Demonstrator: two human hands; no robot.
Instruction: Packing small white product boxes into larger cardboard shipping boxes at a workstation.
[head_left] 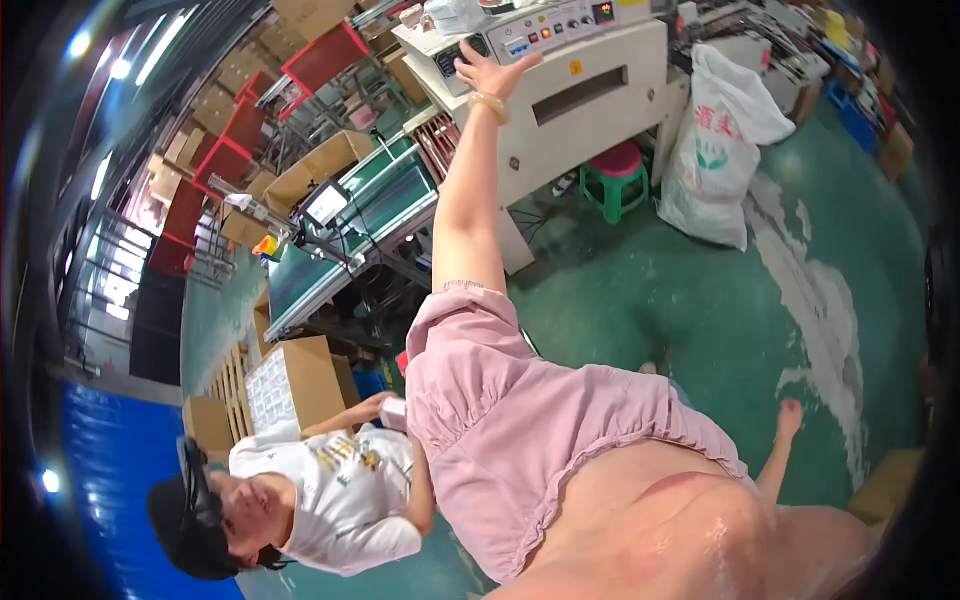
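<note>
My left hand [490,72], with a pale bangle at the wrist, reaches out at the end of a straight arm. Its fingers are spread and it appears to hold nothing. It overlaps the front upper edge of a cream-coloured machine [590,140], just left of and below the control panel [560,32] with knobs, coloured switches and a red-lit display. Whether the fingertips touch the machine cannot be made out. At the right, beyond my pink top, my right hand [789,420] hangs low over the green floor; its fingers are too small to make out.
Left of the machine runs a green conveyor belt [395,195] with a small screen [326,204] mounted beside it. A green stool [613,188] and a white woven sack [715,150] stand by the machine. At lower left a person [330,490] holds a small pale box [394,413] near cardboard cartons [315,375].
</note>
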